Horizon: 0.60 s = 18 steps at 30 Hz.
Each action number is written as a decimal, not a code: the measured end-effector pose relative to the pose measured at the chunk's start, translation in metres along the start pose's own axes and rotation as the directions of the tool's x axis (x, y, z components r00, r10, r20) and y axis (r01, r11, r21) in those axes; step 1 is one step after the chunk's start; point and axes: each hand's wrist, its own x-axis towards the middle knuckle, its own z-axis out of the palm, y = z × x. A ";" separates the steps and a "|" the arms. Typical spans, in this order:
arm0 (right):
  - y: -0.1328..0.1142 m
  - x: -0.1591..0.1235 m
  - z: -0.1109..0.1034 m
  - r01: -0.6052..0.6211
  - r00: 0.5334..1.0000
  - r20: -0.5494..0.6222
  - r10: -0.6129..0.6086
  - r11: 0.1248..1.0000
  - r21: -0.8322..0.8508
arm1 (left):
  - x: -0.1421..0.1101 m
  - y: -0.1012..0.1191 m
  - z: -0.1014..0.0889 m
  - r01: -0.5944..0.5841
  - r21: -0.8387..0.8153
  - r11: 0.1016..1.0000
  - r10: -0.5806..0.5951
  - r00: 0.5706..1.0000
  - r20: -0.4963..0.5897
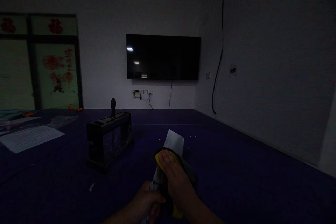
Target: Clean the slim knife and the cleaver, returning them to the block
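head view: the left hand [149, 197] is closed round the narrow end of the flat metal tool [174, 142], likely to steady it while the right hand [175, 174], fingers extended, lies flat on the yellow cloth [159, 160] against it; the tool is well short of the dark surface's [244, 157] far edge, right of the black box [117, 143]
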 end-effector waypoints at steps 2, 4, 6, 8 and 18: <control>0.001 0.001 0.000 0.011 1.000 -0.003 -0.011 1.000 -0.005 | -0.001 0.001 0.001 -0.002 0.003 1.000 0.002 1.000 -0.001; 0.002 0.001 0.000 0.017 1.000 -0.001 -0.018 1.000 -0.013 | -0.001 -0.001 0.000 -0.012 0.008 1.000 0.012 1.000 0.016; 0.002 0.000 0.000 0.014 1.000 0.003 -0.014 0.999 -0.029 | 0.002 -0.004 -0.002 -0.031 -0.001 1.000 0.031 0.999 0.014; 0.003 0.000 0.000 -0.001 1.000 0.003 0.001 0.999 -0.047 | 0.004 -0.008 -0.005 -0.035 -0.029 0.999 0.035 0.999 -0.008; 0.016 -0.008 0.008 -0.082 0.996 -0.046 0.077 0.991 -0.108 | 0.001 -0.004 -0.005 -0.041 -0.127 0.991 0.044 0.999 0.021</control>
